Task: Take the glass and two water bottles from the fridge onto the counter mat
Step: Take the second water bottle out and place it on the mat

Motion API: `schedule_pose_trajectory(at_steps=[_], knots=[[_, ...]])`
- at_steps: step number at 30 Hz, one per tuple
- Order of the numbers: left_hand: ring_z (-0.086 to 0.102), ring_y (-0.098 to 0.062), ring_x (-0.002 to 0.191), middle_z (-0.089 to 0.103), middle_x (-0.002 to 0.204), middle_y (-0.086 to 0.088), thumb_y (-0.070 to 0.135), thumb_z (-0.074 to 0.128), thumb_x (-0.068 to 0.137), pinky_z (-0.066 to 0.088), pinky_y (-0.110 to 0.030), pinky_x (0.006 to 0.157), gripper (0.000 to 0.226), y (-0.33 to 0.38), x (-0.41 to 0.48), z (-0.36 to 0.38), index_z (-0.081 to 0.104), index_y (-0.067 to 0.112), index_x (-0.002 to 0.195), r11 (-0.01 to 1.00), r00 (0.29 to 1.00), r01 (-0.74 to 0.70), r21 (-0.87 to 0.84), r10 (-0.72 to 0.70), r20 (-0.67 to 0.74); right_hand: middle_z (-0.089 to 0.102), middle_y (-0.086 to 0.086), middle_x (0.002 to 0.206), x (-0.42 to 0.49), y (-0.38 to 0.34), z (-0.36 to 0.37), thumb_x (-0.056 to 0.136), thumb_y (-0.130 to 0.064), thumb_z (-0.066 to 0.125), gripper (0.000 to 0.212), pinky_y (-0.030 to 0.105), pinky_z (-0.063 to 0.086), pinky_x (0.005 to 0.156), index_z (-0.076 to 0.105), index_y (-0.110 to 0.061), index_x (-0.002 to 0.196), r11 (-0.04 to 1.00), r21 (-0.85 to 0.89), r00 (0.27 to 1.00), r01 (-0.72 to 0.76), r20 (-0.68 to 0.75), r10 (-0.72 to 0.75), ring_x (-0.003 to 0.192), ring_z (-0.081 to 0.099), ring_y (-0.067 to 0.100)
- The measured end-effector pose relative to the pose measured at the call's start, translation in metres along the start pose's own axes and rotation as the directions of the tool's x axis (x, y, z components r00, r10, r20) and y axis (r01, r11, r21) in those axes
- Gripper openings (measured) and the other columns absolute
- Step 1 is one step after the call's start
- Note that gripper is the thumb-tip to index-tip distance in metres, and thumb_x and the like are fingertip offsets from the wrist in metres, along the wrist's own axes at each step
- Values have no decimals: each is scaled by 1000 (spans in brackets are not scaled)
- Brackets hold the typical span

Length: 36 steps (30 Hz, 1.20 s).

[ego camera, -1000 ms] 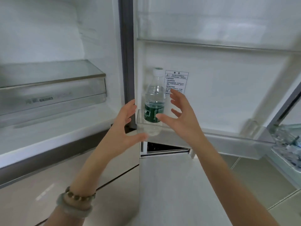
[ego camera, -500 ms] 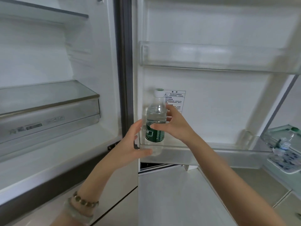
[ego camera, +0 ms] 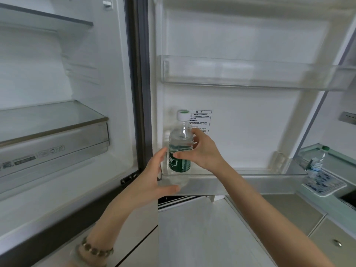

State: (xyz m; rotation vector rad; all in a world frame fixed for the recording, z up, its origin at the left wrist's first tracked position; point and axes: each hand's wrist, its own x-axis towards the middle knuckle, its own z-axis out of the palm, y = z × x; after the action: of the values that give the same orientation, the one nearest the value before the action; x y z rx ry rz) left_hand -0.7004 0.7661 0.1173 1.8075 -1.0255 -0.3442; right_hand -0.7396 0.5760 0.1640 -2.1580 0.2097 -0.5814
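A clear water bottle with a white cap and green label stands upright in the lower bin of the open fridge door. My right hand is wrapped around the bottle's middle from the right. My left hand rests with spread fingers on the bin's left front corner, thumb along its front wall. A second water bottle stands on the blue-patterned counter mat at the far right. No glass is in view.
The fridge interior on the left has a glass shelf over a drawer. An upper door bin sits above the bottle. The pale green counter with cabinet doors lies at the right, beyond the door.
My right hand went from open beside the bottle to closed around its middle. My left hand came to the bin's corner. The view tilted upward.
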Motion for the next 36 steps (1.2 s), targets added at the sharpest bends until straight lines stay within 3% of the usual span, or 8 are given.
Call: schedule_pose_trajectory(at_steps=[5,9,13,17,22,25,28,36], knots=[[12,2,142,8,158,18,38,82,72,21,-20,112,113,1,-4,-4,1,38,151,999,1000,18,-52,-17,13,61,-14,97,-4,-11,-10,55,-33,90,80,17,49,73,51,-22,123,999,-23,996,45,-73,-46,86,60,1],[13,-5,144,4,160,13,32,82,74,22,-23,114,113,5,-7,-4,0,41,150,997,999,29,-70,-27,21,60,-19,93,-10,-27,-25,55,-32,90,70,13,46,69,53,-29,114,996,-28,992,80,-98,-83,85,59,-3],[27,11,130,10,150,23,36,82,71,28,2,94,114,11,-9,-1,0,44,149,995,1000,2,-97,0,20,62,-21,91,-25,-43,-40,55,-25,90,67,5,44,64,52,-34,110,994,-9,986,113,-123,-113,81,61,-6],[18,4,142,18,153,20,42,77,67,23,-14,110,107,22,-7,5,10,41,150,981,999,-34,-189,34,1,66,-16,95,-41,-64,-64,55,-24,91,68,10,50,68,55,-32,111,991,21,976,130,-176,-125,83,64,-6],[44,5,129,44,142,19,40,76,67,34,-20,107,83,38,5,17,38,35,141,946,999,45,-321,-34,40,68,-10,98,-61,-88,-101,54,-24,91,70,17,55,70,56,-31,114,990,25,960,140,-250,-129,82,66,-1],[65,-12,112,65,127,-3,33,78,71,51,-28,95,62,46,17,34,55,17,126,665,976,219,-714,-137,171,69,-9,96,-77,-92,-122,55,-23,91,66,16,54,67,55,-33,109,993,21,951,119,-291,-108,81,67,-1],[67,-23,110,68,120,-15,48,67,74,56,-33,84,64,56,28,56,56,3,119,425,930,366,-828,-148,335,70,-6,95,-96,-89,-143,55,-20,91,65,17,55,67,57,-31,109,997,18,944,74,-322,-65,83,68,2],[62,-34,114,66,117,-27,50,57,77,52,-41,87,70,93,55,157,54,-9,115,234,810,584,-777,-108,576,72,-1,95,-164,-57,-205,54,-18,91,66,28,59,71,57,-28,110,998,-23,917,-61,-395,47,83,71,11]])
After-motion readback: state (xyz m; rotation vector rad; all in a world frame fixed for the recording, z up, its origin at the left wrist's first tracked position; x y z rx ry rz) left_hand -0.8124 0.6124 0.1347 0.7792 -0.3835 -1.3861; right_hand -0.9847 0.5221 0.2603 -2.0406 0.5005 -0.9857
